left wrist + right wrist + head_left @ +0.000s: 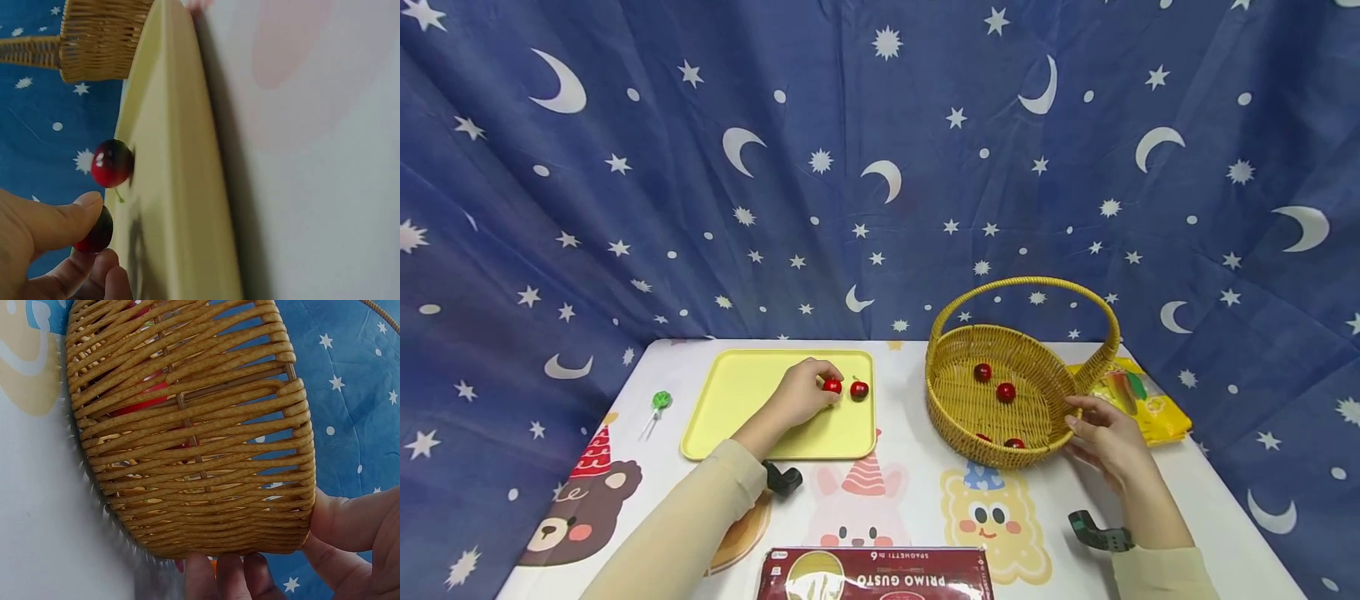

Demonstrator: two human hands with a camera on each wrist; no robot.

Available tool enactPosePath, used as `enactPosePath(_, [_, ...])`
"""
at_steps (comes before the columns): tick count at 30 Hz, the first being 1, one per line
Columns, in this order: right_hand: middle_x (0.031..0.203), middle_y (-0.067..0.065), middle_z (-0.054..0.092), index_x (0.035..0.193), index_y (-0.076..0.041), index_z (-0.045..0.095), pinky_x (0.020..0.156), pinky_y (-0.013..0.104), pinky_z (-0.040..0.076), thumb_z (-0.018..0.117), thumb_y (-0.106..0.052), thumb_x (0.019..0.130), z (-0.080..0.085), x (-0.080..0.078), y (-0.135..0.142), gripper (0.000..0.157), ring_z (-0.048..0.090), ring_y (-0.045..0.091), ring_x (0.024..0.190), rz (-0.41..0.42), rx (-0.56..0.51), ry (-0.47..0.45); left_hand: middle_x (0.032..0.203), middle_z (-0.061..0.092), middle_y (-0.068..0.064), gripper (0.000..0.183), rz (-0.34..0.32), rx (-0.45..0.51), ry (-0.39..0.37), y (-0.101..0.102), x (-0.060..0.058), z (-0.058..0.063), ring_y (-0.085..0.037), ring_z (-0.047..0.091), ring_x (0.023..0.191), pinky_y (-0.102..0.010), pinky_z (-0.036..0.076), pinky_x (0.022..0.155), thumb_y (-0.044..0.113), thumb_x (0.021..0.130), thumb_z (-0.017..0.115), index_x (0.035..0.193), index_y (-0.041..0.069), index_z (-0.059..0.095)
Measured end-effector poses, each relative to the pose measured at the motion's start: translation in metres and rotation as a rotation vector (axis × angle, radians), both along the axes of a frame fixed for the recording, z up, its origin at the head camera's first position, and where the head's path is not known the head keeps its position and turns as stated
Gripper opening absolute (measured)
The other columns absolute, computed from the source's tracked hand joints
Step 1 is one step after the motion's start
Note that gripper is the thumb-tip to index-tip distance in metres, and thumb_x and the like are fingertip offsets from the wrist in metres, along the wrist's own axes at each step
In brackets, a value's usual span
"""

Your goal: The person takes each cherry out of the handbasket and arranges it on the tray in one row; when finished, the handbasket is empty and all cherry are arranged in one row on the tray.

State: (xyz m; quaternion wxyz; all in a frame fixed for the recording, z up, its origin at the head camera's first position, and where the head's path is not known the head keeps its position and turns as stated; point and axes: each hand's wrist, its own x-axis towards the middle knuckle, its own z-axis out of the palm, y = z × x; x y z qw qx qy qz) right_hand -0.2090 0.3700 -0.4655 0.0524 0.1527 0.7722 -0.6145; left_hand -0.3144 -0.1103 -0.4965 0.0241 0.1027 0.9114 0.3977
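My left hand (pixel 800 393) pinches a red cherry (pixel 832 386) between thumb and fingers, over the right half of the yellow tray (pixel 741 387). In the left wrist view the held cherry (pixel 98 232) looks dark on one side. Another cherry (pixel 859 390), with a green stem, lies on the tray just right of it. My right hand (pixel 1108 437) holds the right side of the woven basket (pixel 942 417), thumb at the rim and fingers against the outer wall. Several cherries (pixel 1006 392) lie inside the basket, some partly hidden by its front wall.
A yellow packet (pixel 1157 408) lies behind the basket's right side. Left of the tray is a green lollipop (pixel 661 400). A dark red spaghetti box (pixel 876 575) sits at the near edge of the table. A blue starry curtain (pixel 820 208) hangs behind.
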Motion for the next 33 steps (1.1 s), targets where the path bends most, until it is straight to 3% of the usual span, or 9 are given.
enactPosePath(7, [0.118, 0.000, 0.047, 0.142, -0.022, 0.067, 0.090, 0.032, 0.065, 0.066, -0.012, 0.106, 0.000, -0.001, -0.002, 0.037, 0.063, 0.008, 0.099, -0.009, -0.001, -0.017, 0.106, 0.071, -0.008, 0.025, 0.004, -0.067, 0.008, 0.001, -0.008, -0.005, -0.022, 0.062, 0.096, -0.039, 0.052, 0.091, 0.006, 0.086, 0.086, 0.109, 0.011, 0.080])
enactPosePath(16, [0.119, -0.002, 0.049, 0.143, -0.022, 0.066, 0.090, 0.032, 0.065, 0.067, -0.015, 0.107, 0.000, -0.002, 0.000, 0.037, 0.062, 0.008, 0.102, -0.021, -0.007, -0.037, 0.118, 0.072, -0.015, 0.037, -0.006, -0.063, -0.025, -0.005, -0.008, -0.002, -0.031, 0.066, 0.111, -0.049, 0.052, 0.103, 0.008, 0.085, 0.089, 0.120, 0.012, 0.079])
enactPosePath(19, [0.118, -0.003, 0.050, 0.142, -0.022, 0.066, 0.090, 0.032, 0.065, 0.067, -0.015, 0.107, 0.000, -0.003, 0.001, 0.037, 0.063, 0.008, 0.101, -0.024, -0.010, -0.038, 0.119, 0.072, -0.016, 0.040, -0.009, -0.064, -0.024, -0.007, -0.006, 0.001, -0.032, 0.067, 0.111, -0.048, 0.053, 0.101, 0.008, 0.084, 0.089, 0.123, 0.011, 0.079])
enactPosePath(23, [0.118, -0.003, 0.050, 0.141, -0.024, 0.067, 0.091, 0.032, 0.065, 0.067, -0.014, 0.107, -0.001, -0.003, 0.001, 0.036, 0.063, 0.008, 0.101, -0.027, -0.020, -0.045, 0.118, 0.071, -0.016, 0.040, -0.025, -0.041, -0.008, -0.003, -0.002, 0.010, -0.027, 0.067, 0.099, -0.041, 0.054, 0.089, 0.007, 0.086, 0.087, 0.125, 0.011, 0.078])
enactPosePath(28, [0.120, -0.002, 0.050, 0.141, -0.026, 0.067, 0.090, 0.032, 0.065, 0.067, -0.014, 0.107, -0.001, -0.002, 0.002, 0.036, 0.063, 0.009, 0.101, -0.032, -0.023, -0.052, 0.119, 0.071, -0.016, 0.040, -0.114, 0.040, 0.033, 0.022, 0.009, 0.030, -0.020, 0.062, 0.089, -0.032, 0.052, 0.079, 0.003, 0.087, 0.086, 0.126, 0.011, 0.078])
enactPosePath(33, [0.122, -0.002, 0.049, 0.143, -0.025, 0.066, 0.090, 0.032, 0.065, 0.067, -0.015, 0.107, 0.000, -0.003, 0.002, 0.038, 0.063, 0.009, 0.103, -0.029, -0.016, -0.052, 0.118, 0.071, -0.009, 0.040, -0.283, 0.128, 0.039, 0.058, 0.030, 0.052, -0.016, 0.067, 0.093, -0.030, 0.057, 0.078, 0.002, 0.088, 0.086, 0.125, 0.016, 0.078])
